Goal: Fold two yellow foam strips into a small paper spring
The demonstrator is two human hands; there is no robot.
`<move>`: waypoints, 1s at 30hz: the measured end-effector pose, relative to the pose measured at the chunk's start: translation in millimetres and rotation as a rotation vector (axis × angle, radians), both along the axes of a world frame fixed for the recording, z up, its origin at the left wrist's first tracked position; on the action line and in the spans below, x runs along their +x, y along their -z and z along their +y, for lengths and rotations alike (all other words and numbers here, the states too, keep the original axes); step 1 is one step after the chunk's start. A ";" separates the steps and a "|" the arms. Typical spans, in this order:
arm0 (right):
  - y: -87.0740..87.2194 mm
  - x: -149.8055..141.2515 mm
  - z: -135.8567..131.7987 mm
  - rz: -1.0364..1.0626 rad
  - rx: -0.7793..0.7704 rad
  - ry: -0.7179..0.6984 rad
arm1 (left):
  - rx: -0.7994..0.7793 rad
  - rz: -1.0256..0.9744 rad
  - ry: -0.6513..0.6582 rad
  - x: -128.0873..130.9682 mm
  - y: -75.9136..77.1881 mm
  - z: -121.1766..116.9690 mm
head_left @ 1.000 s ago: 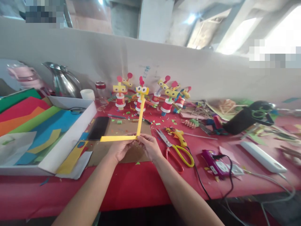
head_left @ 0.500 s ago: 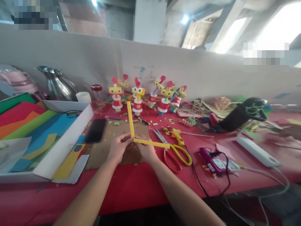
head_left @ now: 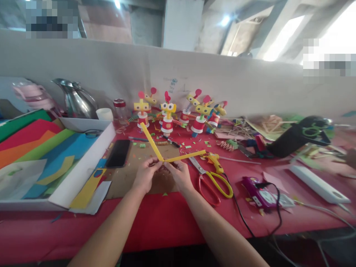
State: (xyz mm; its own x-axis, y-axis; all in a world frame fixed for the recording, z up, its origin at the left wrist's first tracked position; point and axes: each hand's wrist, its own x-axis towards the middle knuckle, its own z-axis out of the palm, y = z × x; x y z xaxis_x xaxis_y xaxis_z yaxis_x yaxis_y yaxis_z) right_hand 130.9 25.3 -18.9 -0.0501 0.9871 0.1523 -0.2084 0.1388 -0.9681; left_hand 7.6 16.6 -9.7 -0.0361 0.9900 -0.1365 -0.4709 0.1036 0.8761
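"Where's the piece?"

"Above the brown cardboard sheet (head_left: pixel 119 189): flat yellow paper strips (head_left: pixel 151 141) meeting in a V, the left hand (head_left: pixel 146 174) and right hand (head_left: pixel 179 174) both pinching the corner."

"How far along?"

"Early, I'd judge: joined at the corner, both long ends straight and unfolded. Behind, red-and-white paper-cup figures (head_left: pixel 167 125) with springy coiled arms look finished."

"Beside?"

"Steel scissors with red and yellow handles (head_left: pixel 203 171)."

Bright glare at upper right, overhead lamp (head_left: pixel 225 20) flaring, soft shadow on partition (head_left: pixel 119 70), edges stretched, far right seemingly blurred
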 end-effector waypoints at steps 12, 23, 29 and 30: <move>6.6 -0.1 5.1 0.030 0.020 -0.051 | -0.029 0.211 0.007 -8.1 8.2 4.1; -2.5 3.7 -0.3 -0.182 0.242 -0.013 | -0.065 -0.096 0.077 -10.0 1.3 3.9; 0.8 1.3 -1.0 -0.269 0.304 -0.007 | -0.180 -0.205 0.073 -9.2 -3.9 1.6; 0.7 1.3 -1.1 -0.268 0.316 -0.006 | -0.202 -0.222 0.073 -10.0 -4.1 1.3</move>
